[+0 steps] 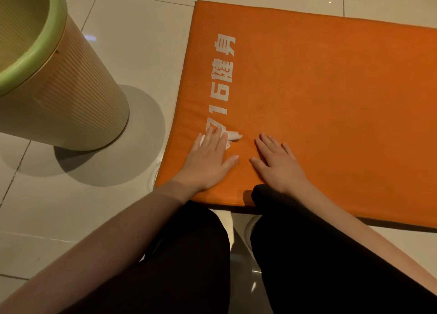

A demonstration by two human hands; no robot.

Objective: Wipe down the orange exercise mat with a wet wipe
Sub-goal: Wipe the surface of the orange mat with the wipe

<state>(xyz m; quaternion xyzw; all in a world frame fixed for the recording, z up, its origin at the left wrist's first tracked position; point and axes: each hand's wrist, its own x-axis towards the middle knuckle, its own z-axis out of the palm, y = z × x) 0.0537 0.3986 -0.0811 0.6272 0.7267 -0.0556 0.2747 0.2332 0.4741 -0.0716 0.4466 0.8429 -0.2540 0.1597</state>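
Here, you are pressing your left hand [211,157] flat on the wet wipe [234,136], with the fingers straight and a little spread. The white wipe is lying under your fingers on the near left part of the orange exercise mat [331,100], over the near end of the white lettering [224,72]. Your right hand [276,162] is resting just beside it on the right, palm down, fingers spread, holding nothing. The mat is lying on the tiled floor [142,41]. A beige bin [71,100] with a green rim is standing at the far left, apart from the mat.

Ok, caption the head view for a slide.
Left hand presses a wet wipe on the orange mat; right hand rests alongside.
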